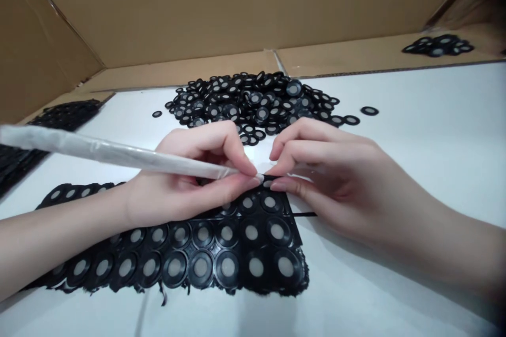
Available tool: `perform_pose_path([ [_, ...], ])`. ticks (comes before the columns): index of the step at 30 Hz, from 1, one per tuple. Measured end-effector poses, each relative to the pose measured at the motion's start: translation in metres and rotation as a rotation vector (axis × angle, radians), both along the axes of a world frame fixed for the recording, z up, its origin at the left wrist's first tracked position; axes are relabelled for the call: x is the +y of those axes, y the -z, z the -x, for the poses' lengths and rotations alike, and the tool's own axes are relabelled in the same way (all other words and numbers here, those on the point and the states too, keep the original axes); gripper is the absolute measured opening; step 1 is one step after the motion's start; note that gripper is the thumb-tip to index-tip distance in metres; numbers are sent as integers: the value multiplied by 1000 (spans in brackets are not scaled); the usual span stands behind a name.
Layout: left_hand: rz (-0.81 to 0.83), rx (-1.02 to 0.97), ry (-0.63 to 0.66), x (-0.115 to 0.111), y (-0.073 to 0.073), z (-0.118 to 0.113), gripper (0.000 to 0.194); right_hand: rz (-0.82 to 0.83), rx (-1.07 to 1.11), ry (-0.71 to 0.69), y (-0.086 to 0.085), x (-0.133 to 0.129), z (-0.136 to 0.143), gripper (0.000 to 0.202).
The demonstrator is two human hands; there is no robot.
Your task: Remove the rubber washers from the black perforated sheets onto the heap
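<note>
A black rubber-like sheet point(221, 250) with rows of round grey-centred discs lies flat below my hands, its near edge ragged. My left hand point(174, 200) is closed, thumb and index finger pinching the narrow end of a long white stick point(98, 150) that looks wrapped in film. The stick's other end reaches the left edge of the view. Opposite, my right hand point(343, 174) pinches the sheet's far right corner, around a disc, between thumb and fingers. The fingertips of both hands nearly meet there, and the stick's tip is mostly hidden between them.
Behind my hands is a heap of loose black rings with grey centres point(253, 97). A single ring point(369, 111) lies to its right. More black sheets point(59, 116) are stacked at left, and a small pile point(438, 45) sits at far right. Cardboard walls point(245, 5) enclose the white surface.
</note>
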State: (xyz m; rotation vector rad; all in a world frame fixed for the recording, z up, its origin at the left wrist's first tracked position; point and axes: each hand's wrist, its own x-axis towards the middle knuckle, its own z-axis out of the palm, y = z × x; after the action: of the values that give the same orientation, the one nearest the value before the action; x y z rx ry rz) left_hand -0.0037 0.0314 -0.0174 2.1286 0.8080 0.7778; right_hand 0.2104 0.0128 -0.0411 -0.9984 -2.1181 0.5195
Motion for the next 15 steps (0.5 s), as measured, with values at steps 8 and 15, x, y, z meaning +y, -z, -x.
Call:
perform_pose_path([
  [8, -19, -30, -46, 0, 1, 1, 13, 4, 9, 1, 1, 0, 0, 17],
  [15, -90, 53, 57, -1, -1, -2, 4, 1, 4, -2, -1, -1, 3, 18],
])
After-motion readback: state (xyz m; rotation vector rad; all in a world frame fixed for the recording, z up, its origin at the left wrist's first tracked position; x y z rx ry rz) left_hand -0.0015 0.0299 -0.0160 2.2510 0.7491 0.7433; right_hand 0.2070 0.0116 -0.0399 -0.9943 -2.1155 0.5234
